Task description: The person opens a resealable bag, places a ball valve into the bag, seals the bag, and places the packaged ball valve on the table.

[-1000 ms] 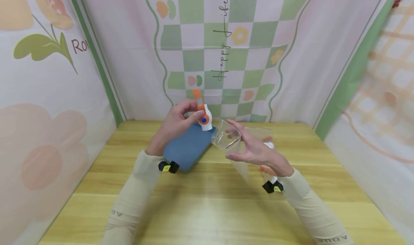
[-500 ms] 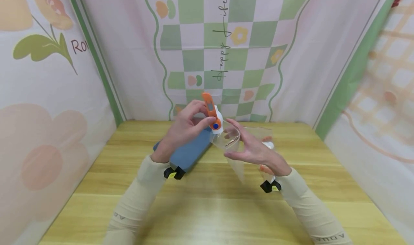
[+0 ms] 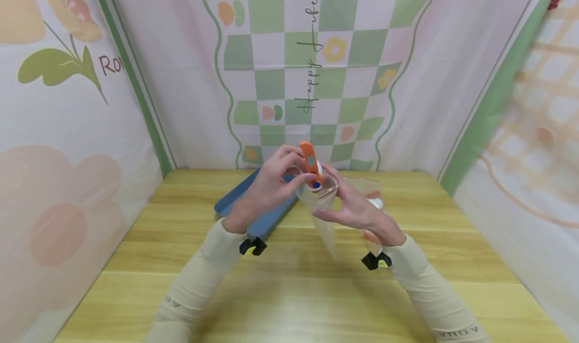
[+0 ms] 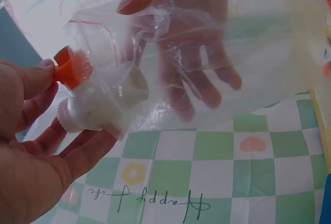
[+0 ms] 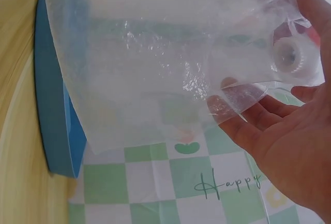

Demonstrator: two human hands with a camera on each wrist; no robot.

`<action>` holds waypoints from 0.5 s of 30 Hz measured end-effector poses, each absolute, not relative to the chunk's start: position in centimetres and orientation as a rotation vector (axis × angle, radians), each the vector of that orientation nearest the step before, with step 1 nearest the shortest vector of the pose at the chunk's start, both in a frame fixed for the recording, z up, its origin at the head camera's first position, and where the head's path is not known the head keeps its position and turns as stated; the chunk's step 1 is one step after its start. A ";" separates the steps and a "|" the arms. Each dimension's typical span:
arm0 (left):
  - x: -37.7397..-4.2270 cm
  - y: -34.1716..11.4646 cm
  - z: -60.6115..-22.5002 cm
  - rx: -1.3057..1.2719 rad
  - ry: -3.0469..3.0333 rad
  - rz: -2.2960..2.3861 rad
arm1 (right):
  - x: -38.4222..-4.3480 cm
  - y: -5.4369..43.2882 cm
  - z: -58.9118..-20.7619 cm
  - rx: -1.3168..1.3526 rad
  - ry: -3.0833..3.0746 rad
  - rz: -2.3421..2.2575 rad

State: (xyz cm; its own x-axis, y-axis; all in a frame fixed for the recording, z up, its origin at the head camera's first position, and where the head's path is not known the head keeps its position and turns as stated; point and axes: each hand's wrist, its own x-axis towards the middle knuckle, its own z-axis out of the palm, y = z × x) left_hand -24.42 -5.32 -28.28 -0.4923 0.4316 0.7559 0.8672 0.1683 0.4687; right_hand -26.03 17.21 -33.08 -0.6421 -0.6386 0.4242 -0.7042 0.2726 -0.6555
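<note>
My left hand (image 3: 277,184) pinches the orange lever of a white plastic tap (image 3: 312,168), which has a blue dot at its base. The tap's white body (image 4: 98,105) sits within the mouth of a clear zip bag (image 4: 191,53), the orange lever (image 4: 64,69) at the opening. My right hand (image 3: 350,202) holds that zip bag (image 3: 323,222) by its mouth, thumb and fingers spread around the opening, and the bag hangs down over the table. In the right wrist view the tap's round threaded end (image 5: 292,56) shows through the film.
A blue tray (image 3: 267,222) stands on the wooden table (image 3: 289,303), behind and beneath my left hand. Another clear bag with orange and white parts (image 3: 373,202) lies right of it, partly hidden by my right forearm. A patterned cloth (image 3: 334,96) hangs behind the table.
My left hand has moved right and slightly down, bringing the tap from above the blue tray into the bag's mouth. My right hand has stayed nearly in place.
</note>
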 end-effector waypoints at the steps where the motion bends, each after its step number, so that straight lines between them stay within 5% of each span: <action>1: -24.4 -5.3 -28.3 -1.225 -1.999 -1.249 | -26.0 17.2 -33.0 1.300 -2.437 1.345; 15: -23.9 -4.4 -28.6 -1.202 -2.050 -1.051 | -26.0 17.1 -32.8 1.351 -2.326 1.414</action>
State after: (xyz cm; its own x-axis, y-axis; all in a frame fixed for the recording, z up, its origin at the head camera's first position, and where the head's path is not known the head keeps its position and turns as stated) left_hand -23.88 -4.39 -28.60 -0.4585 0.4686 0.7551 0.8866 0.2991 0.3528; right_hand -25.98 17.15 -32.82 -0.6005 -0.6313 0.4909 -0.7263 0.1736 -0.6651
